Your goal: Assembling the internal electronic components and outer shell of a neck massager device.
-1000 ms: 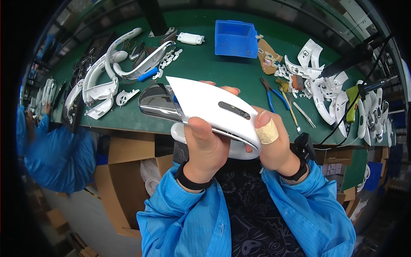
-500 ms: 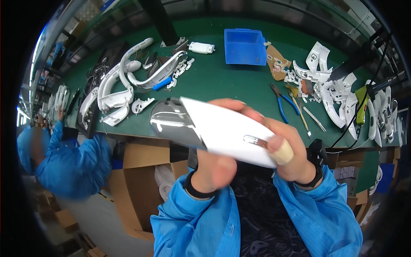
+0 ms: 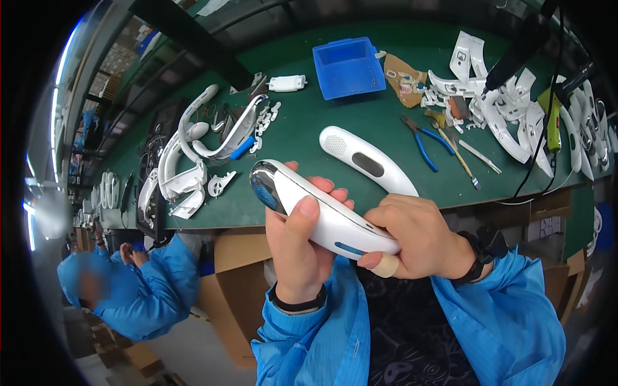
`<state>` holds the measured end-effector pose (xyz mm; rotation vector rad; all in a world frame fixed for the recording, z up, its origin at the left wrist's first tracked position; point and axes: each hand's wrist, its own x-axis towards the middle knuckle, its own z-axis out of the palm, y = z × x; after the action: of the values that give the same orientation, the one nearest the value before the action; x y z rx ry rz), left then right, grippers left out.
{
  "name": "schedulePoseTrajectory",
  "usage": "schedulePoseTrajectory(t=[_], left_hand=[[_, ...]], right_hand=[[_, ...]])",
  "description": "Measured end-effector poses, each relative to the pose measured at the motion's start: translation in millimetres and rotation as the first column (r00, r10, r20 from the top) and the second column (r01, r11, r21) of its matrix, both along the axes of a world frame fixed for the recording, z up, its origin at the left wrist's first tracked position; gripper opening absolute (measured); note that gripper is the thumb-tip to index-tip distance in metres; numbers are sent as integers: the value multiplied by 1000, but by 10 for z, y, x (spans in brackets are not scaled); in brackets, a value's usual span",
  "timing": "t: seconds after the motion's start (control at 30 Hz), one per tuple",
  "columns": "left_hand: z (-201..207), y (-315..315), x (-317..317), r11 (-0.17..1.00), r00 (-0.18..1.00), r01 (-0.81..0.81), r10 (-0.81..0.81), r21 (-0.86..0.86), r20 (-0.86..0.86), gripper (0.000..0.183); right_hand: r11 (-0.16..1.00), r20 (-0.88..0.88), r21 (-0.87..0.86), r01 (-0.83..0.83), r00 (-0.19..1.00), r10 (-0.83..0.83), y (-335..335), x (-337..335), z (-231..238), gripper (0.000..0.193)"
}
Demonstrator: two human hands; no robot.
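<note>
My left hand (image 3: pixel 297 235) is wrapped around a white curved casing (image 3: pixel 331 209) with a dark glossy tip, its thumb lying along the upper face. At the casing's right end, my right hand (image 3: pixel 415 235) pinches it between curled fingers and a thumb wearing a beige cover. A dark blue oval window shows on the casing's near side. Beyond it, a second white curved arm (image 3: pixel 367 161) with a dotted grille and a dark oval window runs back behind my right hand. Whether the two parts join there is hidden.
On the green bench (image 3: pixel 283 135) are a blue bin (image 3: pixel 347 67), blue-handled pliers (image 3: pixel 428 145), a brush (image 3: pixel 458 156) and a heap of white shells (image 3: pixel 508 122). Curved white parts (image 3: pixel 187 148) lie at left. A co-worker in blue (image 3: pixel 141 289) sits left, near a cardboard box (image 3: pixel 235 296).
The casing has turned over and the second arm has come into sight behind it. My left hand has moved from beneath the casing to wrap its left part; the right has shifted its hold.
</note>
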<state>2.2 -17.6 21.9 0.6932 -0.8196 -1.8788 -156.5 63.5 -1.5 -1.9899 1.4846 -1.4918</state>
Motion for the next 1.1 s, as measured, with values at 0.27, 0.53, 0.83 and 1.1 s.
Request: schedulePoseTrajectory(t=[0.27,0.53,0.83,1.1], left_hand=[[-76,12,-2,1000,995,21,-22,14,102,63],[-193,60,-53,999,999,5,-6,33,32,52],[-210,83,-14,1000,997,18,-20,18,68,48],[-206,146,-23,999,999,33,-33,-24,-16,52]], right_hand=[[999,12,-46,29,1000,-29,79,77,-245,48],[995,18,-59,78,997,-77,142,97,-323,49],[992,27,-70,107,994,-105,181,109,-342,47],[992,98,-43,121,988,-116,146,135,-206,39]])
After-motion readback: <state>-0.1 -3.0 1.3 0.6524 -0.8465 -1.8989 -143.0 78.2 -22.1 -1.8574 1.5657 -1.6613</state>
